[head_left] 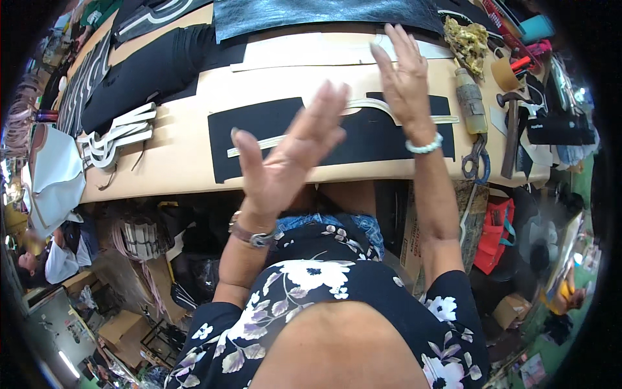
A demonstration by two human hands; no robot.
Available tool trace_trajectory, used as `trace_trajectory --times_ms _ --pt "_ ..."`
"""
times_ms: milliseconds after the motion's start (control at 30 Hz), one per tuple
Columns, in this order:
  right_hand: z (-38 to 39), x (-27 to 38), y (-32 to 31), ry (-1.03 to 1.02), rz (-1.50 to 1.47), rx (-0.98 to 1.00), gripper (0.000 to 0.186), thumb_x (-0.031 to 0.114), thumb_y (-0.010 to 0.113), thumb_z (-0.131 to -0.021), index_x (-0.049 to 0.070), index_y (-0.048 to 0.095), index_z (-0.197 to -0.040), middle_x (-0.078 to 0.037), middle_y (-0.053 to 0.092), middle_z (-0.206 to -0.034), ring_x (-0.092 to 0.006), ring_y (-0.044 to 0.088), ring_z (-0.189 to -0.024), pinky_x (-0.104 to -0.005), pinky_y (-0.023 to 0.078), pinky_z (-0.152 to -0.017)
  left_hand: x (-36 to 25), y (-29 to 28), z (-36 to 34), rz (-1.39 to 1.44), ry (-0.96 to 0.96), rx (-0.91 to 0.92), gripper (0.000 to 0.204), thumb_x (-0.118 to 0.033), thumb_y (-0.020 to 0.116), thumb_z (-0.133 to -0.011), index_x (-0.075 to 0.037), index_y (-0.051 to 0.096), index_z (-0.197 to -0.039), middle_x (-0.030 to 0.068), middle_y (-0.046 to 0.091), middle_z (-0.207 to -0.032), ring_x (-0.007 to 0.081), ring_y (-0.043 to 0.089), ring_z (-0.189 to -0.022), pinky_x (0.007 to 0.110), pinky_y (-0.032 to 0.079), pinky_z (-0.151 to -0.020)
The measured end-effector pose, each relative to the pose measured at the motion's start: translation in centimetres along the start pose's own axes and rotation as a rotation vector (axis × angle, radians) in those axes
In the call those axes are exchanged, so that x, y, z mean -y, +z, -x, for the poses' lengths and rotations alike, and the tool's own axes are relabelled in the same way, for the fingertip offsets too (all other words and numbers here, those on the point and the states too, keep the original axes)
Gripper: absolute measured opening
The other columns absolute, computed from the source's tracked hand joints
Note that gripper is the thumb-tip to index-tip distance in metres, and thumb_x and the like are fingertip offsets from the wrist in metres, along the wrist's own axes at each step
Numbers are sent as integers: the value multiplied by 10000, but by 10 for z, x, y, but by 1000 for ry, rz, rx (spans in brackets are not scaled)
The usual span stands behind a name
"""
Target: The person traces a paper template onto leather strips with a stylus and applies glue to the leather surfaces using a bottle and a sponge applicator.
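Note:
My left hand [295, 149] is raised over the left half of a dark flat panel [330, 162], fingers stretched out and thumb apart, slightly blurred and holding nothing. My right hand [405, 87] is also open, over the panel's upper right part, fingers pointing toward the back of the bench. A pale curved strip [363, 104] lies across the panel, partly hidden by both hands; whether either hand touches it I cannot tell. Behind them lie white sheets [291, 55] and a glossy dark sheet [311, 16].
The tan bench [175, 168] holds stacked dark pieces [142, 78] and pale strips [116, 136] at left, and a glue bottle [472, 104], scissors [475, 162], a hammer [512, 139] and yellowish crumpled material [463, 42] at right. A red bag [491, 240] sits below. Another person [48, 253] is at far left.

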State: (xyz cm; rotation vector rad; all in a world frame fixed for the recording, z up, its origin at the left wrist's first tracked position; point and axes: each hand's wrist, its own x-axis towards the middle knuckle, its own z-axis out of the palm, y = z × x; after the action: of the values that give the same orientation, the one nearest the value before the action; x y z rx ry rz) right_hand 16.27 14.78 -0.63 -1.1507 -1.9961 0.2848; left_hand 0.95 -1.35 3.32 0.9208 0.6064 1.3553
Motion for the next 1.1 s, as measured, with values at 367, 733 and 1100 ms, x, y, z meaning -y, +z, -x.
trace_trajectory --times_ms 367,733,1100 --pt "52 -25 -39 -89 163 378 802 463 722 -681 28 445 -1296 -195 526 -1238 -335 462 -1188 -426 330 -1019 -14 -80 14 -1792 -95 9 1209 -656 758 -482 -80 249 -1415 229 315 -1407 412 252 -1320 556 227 -1056" --pt "84 0 -45 -101 229 358 794 387 753 -660 44 437 -1303 -173 522 -1234 -339 466 -1172 -425 352 -997 -14 -112 18 -1807 -149 110 1281 -660 768 -416 -122 206 -1434 135 330 -1425 329 273 -1332 574 206 -1068" --pt "76 6 -36 40 137 226 467 60 690 -722 32 554 -1168 -80 650 -835 -242 617 -773 -367 470 -748 -31 -100 0 -1334 155 -126 721 -270 745 -731 -65 411 -1336 167 536 -1240 296 497 -1173 392 387 -998"
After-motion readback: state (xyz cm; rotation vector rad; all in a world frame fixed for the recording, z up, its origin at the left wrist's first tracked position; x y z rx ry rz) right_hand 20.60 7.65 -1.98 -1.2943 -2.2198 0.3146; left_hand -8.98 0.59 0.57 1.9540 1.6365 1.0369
